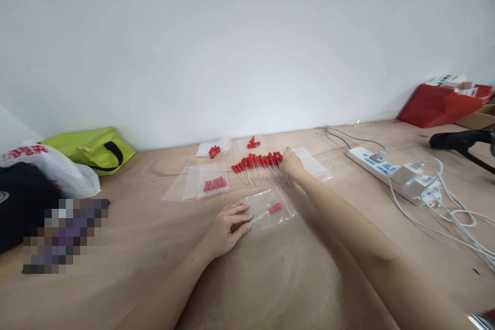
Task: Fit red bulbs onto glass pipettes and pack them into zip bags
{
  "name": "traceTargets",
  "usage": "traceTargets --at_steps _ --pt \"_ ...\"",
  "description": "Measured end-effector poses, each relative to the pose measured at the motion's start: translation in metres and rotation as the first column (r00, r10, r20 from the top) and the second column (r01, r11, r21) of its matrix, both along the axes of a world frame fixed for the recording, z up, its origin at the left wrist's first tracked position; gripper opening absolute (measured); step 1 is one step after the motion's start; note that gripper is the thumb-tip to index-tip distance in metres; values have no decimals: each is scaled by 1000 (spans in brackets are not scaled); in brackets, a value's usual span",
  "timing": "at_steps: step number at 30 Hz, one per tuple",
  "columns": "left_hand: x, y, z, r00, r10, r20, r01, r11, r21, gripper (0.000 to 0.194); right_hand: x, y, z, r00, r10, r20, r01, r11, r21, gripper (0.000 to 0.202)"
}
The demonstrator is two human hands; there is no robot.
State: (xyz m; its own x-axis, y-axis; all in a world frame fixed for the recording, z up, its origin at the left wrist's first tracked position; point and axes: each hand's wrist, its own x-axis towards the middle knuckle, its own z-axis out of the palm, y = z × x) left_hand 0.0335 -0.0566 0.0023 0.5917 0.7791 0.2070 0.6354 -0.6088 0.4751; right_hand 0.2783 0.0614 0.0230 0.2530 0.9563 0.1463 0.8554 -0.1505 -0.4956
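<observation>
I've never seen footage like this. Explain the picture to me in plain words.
There is no machine here: a person works with bare hands, and one head-worn camera looks forward and down, giving this single view. The left hand rests on the edge of a clear bag with a red-ended piece inside. The right hand is at the right end of a row of thin, red-ended pieces; whether it grips one is hidden. More bags and red parts lie around them on the brown surface, with a power strip to the right.
</observation>
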Motion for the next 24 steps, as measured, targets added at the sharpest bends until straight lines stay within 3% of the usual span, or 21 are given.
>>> traceTargets --at_steps 3,6,9,12,17,24 --pt "-1 0 -1 1000 -7 10 7 1000 3 26 12 -10 6 997 49 -57 -47 998 36 49" --pt "-1 1 -1 1000 -10 14 10 1000 3 25 29 -32 3 944 181 -277 -146 979 142 66" --pt "0 0 1 1000 -4 8 4 1000 -6 25 40 -57 -13 793 248 -556 -136 962 235 72" --pt "0 0 2 1000 0 5 0 1000 -5 25 40 -74 -32 631 217 -745 4 959 283 70" --pt "-1 2 1 1000 2 5 -2 1000 -7 26 26 -81 -42 485 180 -856 115 957 266 62" --pt "0 0 3 999 34 4 -34 999 -28 39 4 -95 -35 273 146 -951 -2 989 151 47"
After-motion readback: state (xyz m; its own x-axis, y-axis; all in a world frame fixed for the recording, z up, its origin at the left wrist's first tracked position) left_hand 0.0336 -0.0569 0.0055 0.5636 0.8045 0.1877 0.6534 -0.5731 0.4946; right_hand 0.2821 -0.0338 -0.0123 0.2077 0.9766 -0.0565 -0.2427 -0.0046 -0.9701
